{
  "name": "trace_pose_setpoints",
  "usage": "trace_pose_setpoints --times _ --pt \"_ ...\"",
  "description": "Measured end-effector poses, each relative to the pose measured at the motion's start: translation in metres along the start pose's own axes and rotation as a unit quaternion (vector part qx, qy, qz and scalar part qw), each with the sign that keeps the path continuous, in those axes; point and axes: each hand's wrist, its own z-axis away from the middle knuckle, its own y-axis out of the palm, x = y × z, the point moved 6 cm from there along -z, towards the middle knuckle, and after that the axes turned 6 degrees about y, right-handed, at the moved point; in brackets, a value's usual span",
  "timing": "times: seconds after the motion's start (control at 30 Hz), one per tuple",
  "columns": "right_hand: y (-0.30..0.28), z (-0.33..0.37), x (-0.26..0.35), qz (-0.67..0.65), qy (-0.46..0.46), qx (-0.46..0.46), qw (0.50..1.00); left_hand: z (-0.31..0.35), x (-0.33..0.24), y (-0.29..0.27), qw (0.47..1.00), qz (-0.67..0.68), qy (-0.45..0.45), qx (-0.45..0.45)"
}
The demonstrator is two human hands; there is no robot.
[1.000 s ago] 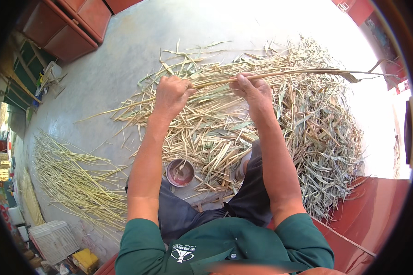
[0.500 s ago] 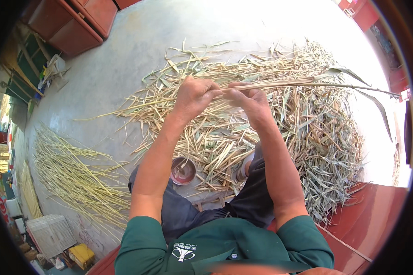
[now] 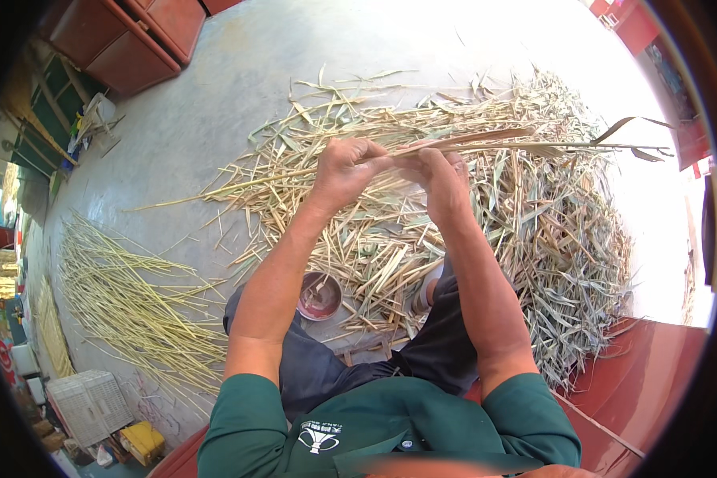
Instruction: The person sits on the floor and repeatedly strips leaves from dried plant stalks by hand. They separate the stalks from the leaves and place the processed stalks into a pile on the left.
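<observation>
Both my hands are raised in front of me, close together on one long reed stalk. My left hand is closed around the stalk, whose thin bare end sticks out to the left. Just right of it, my right hand pinches the same stalk where dry leaf sheaths lie along it. The leafy end, with a few narrow leaves, reaches far to the right. Below spreads a broad heap of cut leaves and husks.
A bundle of bare yellow-green stalks lies on the floor at my left. Between my knees and the heap stands a small reddish bowl. A white wire crate and a yellow box are at lower left, reddish-brown cabinets at far left.
My left hand has shifted slightly right. The leafy end of the stalk has swung, its hanging leaf no longer drooping far down, and the sheaths stand further from the stem.
</observation>
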Motion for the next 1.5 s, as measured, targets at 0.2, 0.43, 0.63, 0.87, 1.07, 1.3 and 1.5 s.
trace_pose_setpoints --times 0.2,0.43,0.63,0.87,1.07,1.3,1.5 --pt "-0.015 -0.005 -0.009 -0.035 0.070 -0.060 0.995 -0.004 0.004 -0.021 0.997 0.023 -0.035 -0.063" --pt "-0.034 -0.008 0.003 0.000 0.039 -0.088 0.995 -0.002 0.041 -0.037 0.986 -0.067 -0.118 0.093" --pt "-0.035 -0.012 0.006 0.003 0.033 -0.095 0.995 0.005 0.045 -0.030 0.986 -0.036 -0.120 0.113" --pt "-0.037 -0.012 0.017 0.001 0.007 -0.071 0.997 0.004 0.049 -0.024 0.987 0.084 -0.133 0.032" --pt "-0.032 -0.010 0.021 -0.005 -0.008 -0.026 1.000 0.008 0.044 -0.039 0.977 0.142 -0.154 -0.046" --pt "-0.059 -0.011 0.019 0.029 0.005 -0.046 0.999 0.006 0.040 -0.062 0.992 0.070 -0.099 -0.019" --pt "-0.040 -0.011 0.018 0.025 0.004 -0.060 0.998 0.010 0.001 -0.020 0.960 -0.234 0.152 0.002"
